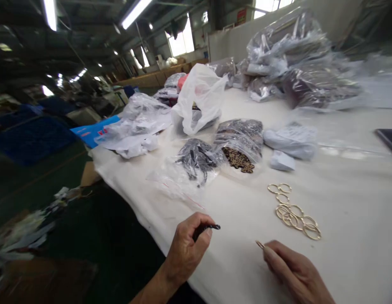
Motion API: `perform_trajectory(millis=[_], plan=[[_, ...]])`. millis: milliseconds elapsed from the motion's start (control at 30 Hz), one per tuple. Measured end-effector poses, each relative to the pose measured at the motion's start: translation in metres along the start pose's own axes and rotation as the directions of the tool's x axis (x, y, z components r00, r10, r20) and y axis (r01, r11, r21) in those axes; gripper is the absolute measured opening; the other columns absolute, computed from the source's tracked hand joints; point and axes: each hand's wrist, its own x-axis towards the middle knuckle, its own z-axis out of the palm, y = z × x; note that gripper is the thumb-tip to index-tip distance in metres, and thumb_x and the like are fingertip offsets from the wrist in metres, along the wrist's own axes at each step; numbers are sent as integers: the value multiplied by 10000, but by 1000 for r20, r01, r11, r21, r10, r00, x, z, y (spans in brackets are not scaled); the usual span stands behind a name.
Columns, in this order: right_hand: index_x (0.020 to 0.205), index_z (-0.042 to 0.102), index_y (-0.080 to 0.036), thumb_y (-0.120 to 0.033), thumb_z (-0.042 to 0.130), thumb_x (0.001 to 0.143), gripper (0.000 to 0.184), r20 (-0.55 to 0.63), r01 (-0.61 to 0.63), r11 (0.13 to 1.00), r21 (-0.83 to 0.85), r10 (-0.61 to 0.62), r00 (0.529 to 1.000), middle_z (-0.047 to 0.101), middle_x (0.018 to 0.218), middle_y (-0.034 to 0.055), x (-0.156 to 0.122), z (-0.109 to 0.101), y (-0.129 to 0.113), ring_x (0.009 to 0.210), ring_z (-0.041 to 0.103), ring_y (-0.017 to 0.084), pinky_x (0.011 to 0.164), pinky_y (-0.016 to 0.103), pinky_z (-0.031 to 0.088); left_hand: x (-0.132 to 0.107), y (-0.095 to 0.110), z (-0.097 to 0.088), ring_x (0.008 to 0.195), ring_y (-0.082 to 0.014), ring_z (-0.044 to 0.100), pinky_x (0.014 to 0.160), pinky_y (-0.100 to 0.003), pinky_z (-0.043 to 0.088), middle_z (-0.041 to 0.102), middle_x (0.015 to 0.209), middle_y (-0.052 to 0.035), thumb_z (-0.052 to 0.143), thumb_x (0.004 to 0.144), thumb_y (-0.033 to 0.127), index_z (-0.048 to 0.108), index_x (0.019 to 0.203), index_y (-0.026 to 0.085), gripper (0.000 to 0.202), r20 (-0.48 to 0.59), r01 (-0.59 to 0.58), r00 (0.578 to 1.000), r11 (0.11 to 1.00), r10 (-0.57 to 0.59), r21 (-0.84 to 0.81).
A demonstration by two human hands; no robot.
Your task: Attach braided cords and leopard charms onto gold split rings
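My left hand [190,245] is closed around a small black piece [206,229], whose thin end sticks out past the fingertips; its kind cannot be made out. Between thumb and forefinger, my right hand [290,268] pinches a gold metal ring [260,244], seen almost edge-on. The two hands are apart, low over the white table [233,261]. Several gold rings [296,218] lie loosely overlapped beyond my right hand. Farther from my left hand, a clear bag [197,162] contains black strap-like pieces. Beside it, another clear bag [238,145] has leopard-patterned pieces showing at its mouth.
A white plastic bag [200,95] stands open toward the back. Clear-wrapped bundles [319,80] are piled at the back right. A grey-white packet [290,139] lies above the rings. The table's left edge [135,211] drops to a dark green floor. A dark flat object [388,139] lies far right.
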Motion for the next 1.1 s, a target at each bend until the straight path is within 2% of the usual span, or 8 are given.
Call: perform_trajectory(millis=[100,333,467,667,733,800,900,1100], plan=[[621,438,-192,-478,376,883,393,37,69,997,-27,-68,997,373,585,-31,2,-2,5,547,387,114,501,215,314,5,7,23,786,-135,558,731,-231,425,619,818,-25,496,854,259,640,881,187,164,92,-45,994,996,52,-76],[653,496,-180,-380,387,906,341,-54,208,976,-71,-212,976,465,605,-21,-3,-3,7,567,449,112,535,222,333,9,17,53,616,-97,531,571,-196,432,632,738,-27,572,819,351,586,841,149,203,355,201,931,935,-89,-293],[752,570,-184,-309,398,912,267,-17,301,951,-66,-302,953,561,679,-1,-5,-3,4,617,514,113,575,214,364,14,24,63,577,-88,517,554,-193,421,614,703,-18,569,814,355,580,807,140,215,374,185,923,958,-92,-221],[685,502,-183,-296,383,912,281,-27,303,941,-151,-311,950,495,627,-9,-8,-2,4,572,460,112,546,218,342,20,17,77,510,-85,500,498,-180,398,525,570,31,541,826,320,537,771,161,169,316,171,940,980,-131,-101],[687,495,-183,-320,371,914,293,-14,261,960,-106,-264,965,485,628,-13,-8,-3,5,576,455,112,546,218,338,20,12,79,524,-85,509,508,-182,410,547,622,23,523,841,296,543,818,171,128,285,106,956,990,-75,-94],[659,467,-184,-355,368,910,320,-7,202,979,-29,-202,979,445,608,-23,-8,-4,6,567,431,110,534,218,327,20,9,79,592,-94,535,563,-190,431,578,701,1,513,852,254,571,838,178,97,250,-55,966,996,72,-73],[621,418,-186,-393,380,899,349,8,129,989,76,-130,991,390,588,-34,-8,-6,6,560,389,105,519,216,307,23,6,75,721,-122,566,675,-210,449,604,758,-33,543,839,199,624,813,174,89,253,-293,920,954,299,-64],[602,403,-183,-444,400,879,381,88,6,976,219,-26,996,343,556,-46,-8,-5,4,513,316,90,478,217,262,30,3,60,729,-125,580,671,-203,452,603,791,-60,557,839,228,681,910,186,149,441,-371,838,928,322,28]])
